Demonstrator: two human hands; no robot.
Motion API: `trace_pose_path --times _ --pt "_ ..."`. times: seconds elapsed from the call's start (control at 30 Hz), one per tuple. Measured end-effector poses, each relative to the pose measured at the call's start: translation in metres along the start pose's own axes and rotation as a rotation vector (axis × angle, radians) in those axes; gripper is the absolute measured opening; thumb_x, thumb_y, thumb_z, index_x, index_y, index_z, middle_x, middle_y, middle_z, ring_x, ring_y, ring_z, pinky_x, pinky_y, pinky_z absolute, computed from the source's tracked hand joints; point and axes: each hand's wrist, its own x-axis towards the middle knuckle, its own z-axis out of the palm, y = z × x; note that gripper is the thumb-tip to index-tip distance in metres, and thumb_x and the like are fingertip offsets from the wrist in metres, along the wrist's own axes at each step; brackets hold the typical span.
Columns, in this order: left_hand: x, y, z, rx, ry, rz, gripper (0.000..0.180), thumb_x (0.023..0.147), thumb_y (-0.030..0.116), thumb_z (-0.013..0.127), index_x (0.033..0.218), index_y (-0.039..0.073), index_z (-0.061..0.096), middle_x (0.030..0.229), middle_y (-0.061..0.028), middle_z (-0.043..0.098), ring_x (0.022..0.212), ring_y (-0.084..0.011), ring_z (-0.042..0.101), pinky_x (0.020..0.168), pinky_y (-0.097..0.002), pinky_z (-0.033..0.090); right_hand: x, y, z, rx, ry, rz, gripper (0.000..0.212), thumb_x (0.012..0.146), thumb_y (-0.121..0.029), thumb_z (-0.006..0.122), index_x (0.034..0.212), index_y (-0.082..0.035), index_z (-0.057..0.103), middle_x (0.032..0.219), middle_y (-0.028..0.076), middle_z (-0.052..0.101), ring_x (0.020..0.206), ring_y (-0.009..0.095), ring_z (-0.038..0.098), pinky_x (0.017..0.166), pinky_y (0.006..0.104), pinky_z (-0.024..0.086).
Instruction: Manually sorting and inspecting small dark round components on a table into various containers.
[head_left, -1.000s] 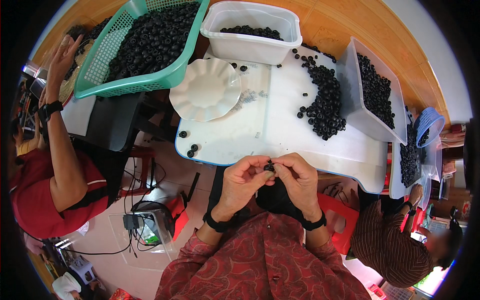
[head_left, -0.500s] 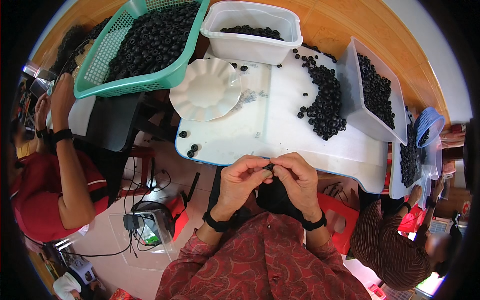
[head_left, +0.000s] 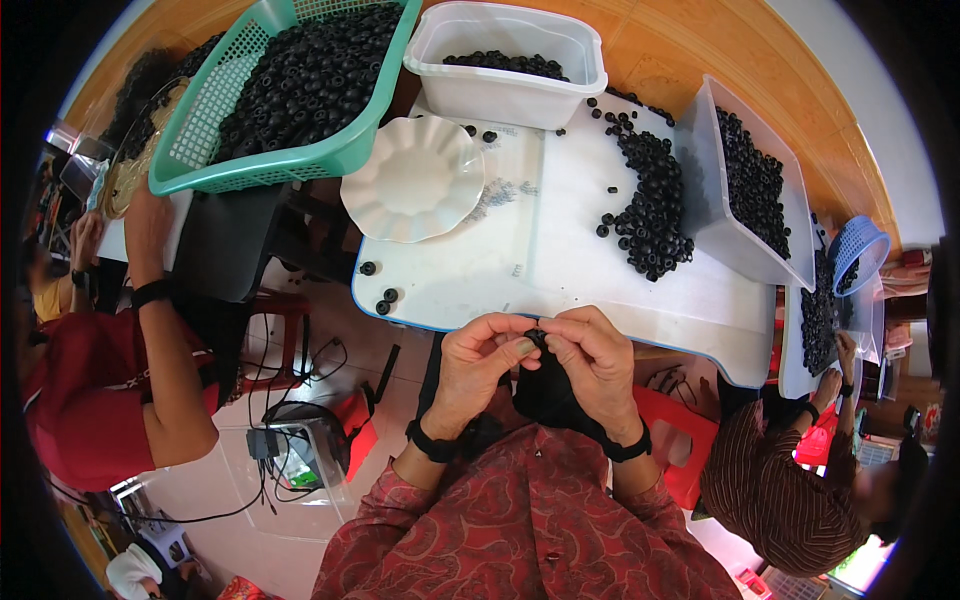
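Note:
Just off the front edge of the white table (head_left: 460,285), my left hand (head_left: 475,365) and my right hand (head_left: 600,368) meet fingertip to fingertip. Both pinch one small black ring-shaped part (head_left: 537,338) between thumbs and forefingers; the fingers cover most of it. Beyond my hands, to the right, similar black parts (head_left: 655,215) lie in a loose pile on the tabletop. A few single black parts (head_left: 388,298) sit near the left front edge. A white plate with a wavy rim (head_left: 412,180) rests at the table's left side, with nothing on it.
A green mesh basket (head_left: 330,155) heaped with black parts stands back left. A white tub (head_left: 500,95) and a translucent bin (head_left: 700,215) hold more. A blue basket (head_left: 862,245) is far right. Co-workers sit left (head_left: 110,390) and right (head_left: 780,490). Cables (head_left: 268,445) lie lower left.
My hands keep the same pinch with barely any shift. The left co-worker's arm has moved, and the right co-worker's hands have come closer to the dark parts at far right.

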Motion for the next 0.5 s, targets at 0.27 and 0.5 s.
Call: trace_pose_path --times 0.27,0.5 --pt "-0.0003 0.0003 -0.0012 0.021 -0.007 0.017 0.017 0.092 -0.003 0.062 0.108 -0.003 0.066 0.098 -0.0084 0.066 0.084 -0.0139 0.067 0.075 -0.0256 0.058 -0.0008 0.0011 0.0002 -0.007 -0.020 0.008 0.019 0.089 0.002 0.064 0.107 -0.003 0.070 0.095 0.010 0.063 0.079 0.016 0.067 0.067 0.0255 0.054" --pt "-0.0003 0.0026 -0.0019 0.101 -0.032 0.041 0.018 0.092 -0.004 0.061 0.109 -0.004 0.066 0.101 -0.0093 0.065 0.084 -0.0143 0.067 0.075 -0.0257 0.059 -0.0012 0.0030 0.0021 0.056 0.033 0.059 0.014 0.085 0.003 0.068 0.099 -0.001 0.069 0.093 0.010 0.066 0.080 0.018 0.068 0.069 0.0269 0.054"
